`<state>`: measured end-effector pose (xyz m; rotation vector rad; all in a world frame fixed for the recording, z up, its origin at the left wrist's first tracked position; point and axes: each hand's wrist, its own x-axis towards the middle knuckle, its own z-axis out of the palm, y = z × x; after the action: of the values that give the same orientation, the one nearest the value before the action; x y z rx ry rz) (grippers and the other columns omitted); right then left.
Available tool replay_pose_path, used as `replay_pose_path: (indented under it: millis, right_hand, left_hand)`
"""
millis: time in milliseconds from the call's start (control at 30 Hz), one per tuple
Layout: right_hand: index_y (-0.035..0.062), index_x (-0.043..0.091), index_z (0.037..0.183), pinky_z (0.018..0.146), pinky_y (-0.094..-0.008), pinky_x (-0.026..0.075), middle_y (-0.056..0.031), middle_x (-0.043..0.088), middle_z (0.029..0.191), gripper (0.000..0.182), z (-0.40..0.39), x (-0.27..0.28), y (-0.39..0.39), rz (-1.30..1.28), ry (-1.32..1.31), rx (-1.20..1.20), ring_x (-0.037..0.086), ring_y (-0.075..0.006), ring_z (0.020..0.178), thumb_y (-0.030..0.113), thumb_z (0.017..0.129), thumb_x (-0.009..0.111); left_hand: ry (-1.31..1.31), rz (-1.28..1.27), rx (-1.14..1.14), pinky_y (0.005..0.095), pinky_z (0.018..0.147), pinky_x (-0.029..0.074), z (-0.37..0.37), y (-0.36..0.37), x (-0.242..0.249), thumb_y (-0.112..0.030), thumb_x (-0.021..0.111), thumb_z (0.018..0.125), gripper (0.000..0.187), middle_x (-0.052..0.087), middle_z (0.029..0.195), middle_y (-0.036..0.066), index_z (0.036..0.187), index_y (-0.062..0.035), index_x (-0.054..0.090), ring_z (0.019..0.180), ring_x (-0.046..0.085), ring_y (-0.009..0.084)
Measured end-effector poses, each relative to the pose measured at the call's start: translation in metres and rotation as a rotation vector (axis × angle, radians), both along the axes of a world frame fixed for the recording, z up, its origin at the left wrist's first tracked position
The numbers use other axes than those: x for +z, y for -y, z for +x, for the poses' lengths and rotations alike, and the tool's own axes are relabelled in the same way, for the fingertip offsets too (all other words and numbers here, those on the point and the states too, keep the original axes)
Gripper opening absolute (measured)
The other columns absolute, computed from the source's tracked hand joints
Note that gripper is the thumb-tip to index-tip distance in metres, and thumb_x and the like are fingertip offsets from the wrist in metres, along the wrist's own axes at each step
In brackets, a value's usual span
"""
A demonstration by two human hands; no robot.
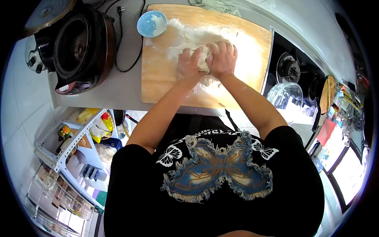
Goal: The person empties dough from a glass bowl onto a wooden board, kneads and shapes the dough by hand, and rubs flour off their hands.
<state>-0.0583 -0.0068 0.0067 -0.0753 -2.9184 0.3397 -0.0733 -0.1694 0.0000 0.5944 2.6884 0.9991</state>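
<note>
A pale lump of dough [203, 59] lies on a floured wooden board [162, 87]. My left hand [188, 65] is wrapped round the near left side of the dough. Against its right side and top presses my right hand [223, 59], with the fingers curled over it. Both hands touch the dough, which they partly cover. Loose flour [189, 33] is spread over the board around and beyond the dough. On the board's far left corner sits a small blue bowl [152, 23] with some white flour inside.
Left of the board, a black cooker [81, 47] stands on the grey counter [126, 89] beside a black power cord [118, 51]. A gas burner [288, 67] and a clear glass bowl [285, 96] are to the right. A green cloth [217, 5] lies behind the board.
</note>
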Motion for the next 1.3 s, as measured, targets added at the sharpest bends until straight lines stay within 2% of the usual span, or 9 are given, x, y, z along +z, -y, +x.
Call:
replay_pose_path:
  millis: [333,467,600,700,800,867,933,1067,1300]
  right_hand:
    - [0.0207,0.069,0.117,0.108,-0.0563,0.035,-0.006,0.062,0.128,0.04,-0.082,-0.025,-0.001,0.064,0.139,-0.194,0.054,-0.0289,0.121,0.045,0.092,0.05]
    - [0.0191,0.066,0.128,0.111,-0.05,0.036,-0.0077,0.06,0.136,0.054,-0.08,-0.015,-0.017,-0.201,0.404,-0.178,0.053,-0.0323,0.126,0.055,0.098,0.04]
    - [0.0147,0.062,0.133,0.112,-0.0418,0.04,-0.0046,0.063,0.135,0.059,-0.064,0.03,-0.052,-0.561,0.593,-0.185,0.051,-0.0338,0.132,0.056,0.1,0.037]
    - [0.0148,0.065,0.127,0.112,-0.0438,0.039,-0.0057,0.061,0.136,0.046,-0.043,0.109,-0.017,0.056,0.671,-0.206,0.052,-0.0306,0.131,0.045,0.099,0.045]
    - [0.0184,0.068,0.122,0.114,-0.0486,0.033,-0.008,0.06,0.136,0.035,-0.033,-0.002,-0.034,-0.151,0.258,0.056,0.05,-0.0312,0.131,0.034,0.094,0.054]
    - [0.0197,0.069,0.12,0.115,-0.051,0.03,-0.0088,0.06,0.134,0.033,-0.018,0.015,-0.023,-0.087,0.245,0.11,0.049,-0.0316,0.13,0.03,0.091,0.056]
    - [0.0209,0.07,0.118,0.117,-0.0534,0.027,-0.0096,0.059,0.132,0.033,0.013,0.028,-0.009,-0.029,0.245,0.173,0.049,-0.0321,0.129,0.026,0.089,0.057]
    - [0.0244,0.07,0.114,0.116,-0.0564,0.025,-0.0044,0.06,0.126,0.033,0.039,0.011,0.003,0.0,0.023,0.094,0.047,-0.0312,0.128,0.026,0.083,0.059]
    - [0.0265,0.07,0.104,0.114,-0.056,0.027,0.0008,0.063,0.112,0.022,-0.041,-0.016,0.001,0.02,0.056,0.136,0.053,-0.0248,0.117,0.03,0.085,0.059]
  left_hand:
    - [0.303,-0.448,0.156,0.0362,0.088,0.055,-0.077,-0.041,0.022,-0.033,0.074,0.085,0.054,0.058,0.13,0.012,0.134,-0.0205,0.054,0.112,0.065,0.0292]
    - [0.231,-0.561,0.057,0.0396,0.084,0.056,-0.077,-0.061,0.018,-0.034,0.069,0.088,0.073,0.06,0.13,0.014,0.15,-0.0148,0.036,0.111,0.065,0.0301]
    - [0.096,-0.499,0.097,0.0421,0.081,0.056,0.003,-0.075,0.094,-0.038,0.074,0.084,0.101,0.068,0.116,0.017,0.159,-0.0053,0.014,0.1,0.066,0.0292]
    - [-0.01,-0.313,0.012,0.0411,0.083,0.053,0.052,-0.068,0.109,-0.041,0.074,0.084,0.101,0.07,0.102,0.018,0.157,-0.0034,0.016,0.094,0.065,0.0284]
    - [-0.032,-0.162,0.078,0.0398,0.088,0.05,0.053,-0.051,0.084,-0.043,0.074,0.084,0.093,0.069,0.097,0.017,0.153,-0.0045,0.025,0.097,0.063,0.0293]
    - [0.119,-0.133,0.154,0.0415,0.09,0.049,0.045,-0.044,0.069,-0.042,0.076,0.081,0.085,0.067,0.098,0.018,0.146,-0.0065,0.036,0.098,0.062,0.033]
    - [-0.371,-0.02,0.305,0.0445,0.091,0.048,0.046,-0.037,0.037,-0.039,0.083,0.073,0.086,0.063,0.114,0.019,0.142,-0.0084,0.043,0.106,0.059,0.0352]
    - [-0.029,0.116,0.1,0.048,0.101,0.042,0.047,-0.021,-0.002,-0.036,0.091,0.06,0.103,0.048,0.133,0.019,0.145,-0.0057,0.04,0.123,0.045,0.0375]
    - [0.118,-0.282,0.22,0.042,0.1,0.047,0.003,-0.035,-0.034,-0.03,0.086,0.073,0.096,0.05,0.131,0.02,0.146,-0.0001,0.031,0.119,0.053,0.0352]
